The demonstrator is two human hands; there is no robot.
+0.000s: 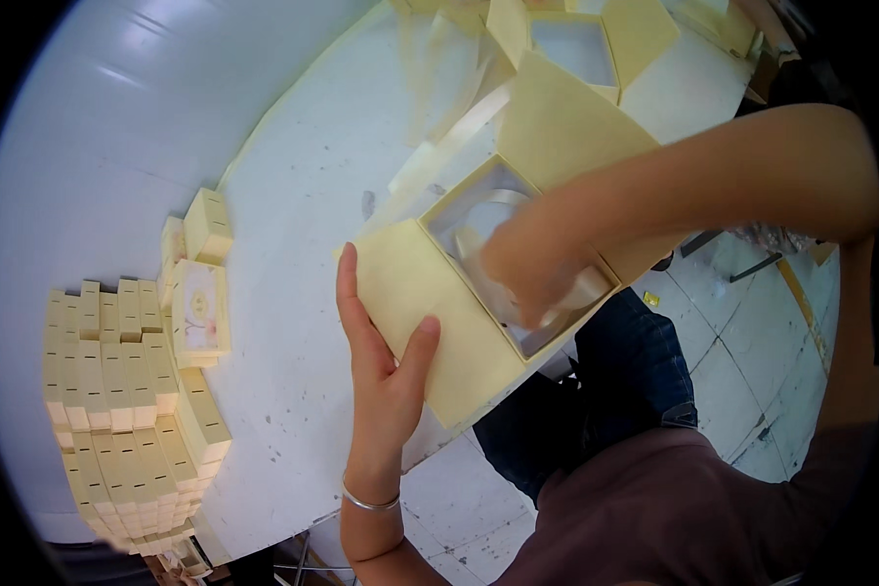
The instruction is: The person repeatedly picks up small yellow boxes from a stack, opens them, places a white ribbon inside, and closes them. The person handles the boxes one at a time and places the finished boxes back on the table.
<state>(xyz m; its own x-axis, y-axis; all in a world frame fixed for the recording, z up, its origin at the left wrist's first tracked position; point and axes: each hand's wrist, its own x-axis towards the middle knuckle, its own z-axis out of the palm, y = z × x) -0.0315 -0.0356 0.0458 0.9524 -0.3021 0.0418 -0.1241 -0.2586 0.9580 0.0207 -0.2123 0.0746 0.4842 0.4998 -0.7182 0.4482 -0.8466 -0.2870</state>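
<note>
A cream cardboard box [441,210] lies on the table in front of me, its flaps folded out to either side. Pale ribbon [493,198] curls in loops inside its grey-white interior. My right hand [537,259] reaches down into the box among the loops, bent and smeared by motion. Its fingertips are partly hidden, so whether they grip the ribbon is unclear. My left hand [381,376], with a silver bangle at the wrist, rests against the near-left flap [410,293]. Its thumb and fingers are spread apart.
Stacked small cream boxes [117,391] stand along the table's left side, beside a box with a floral printed face [201,308]. Loose pale ribbons [449,127] trail across the white table [293,244]. Another open box [571,49] sits at the far end, near another person's arm [767,24].
</note>
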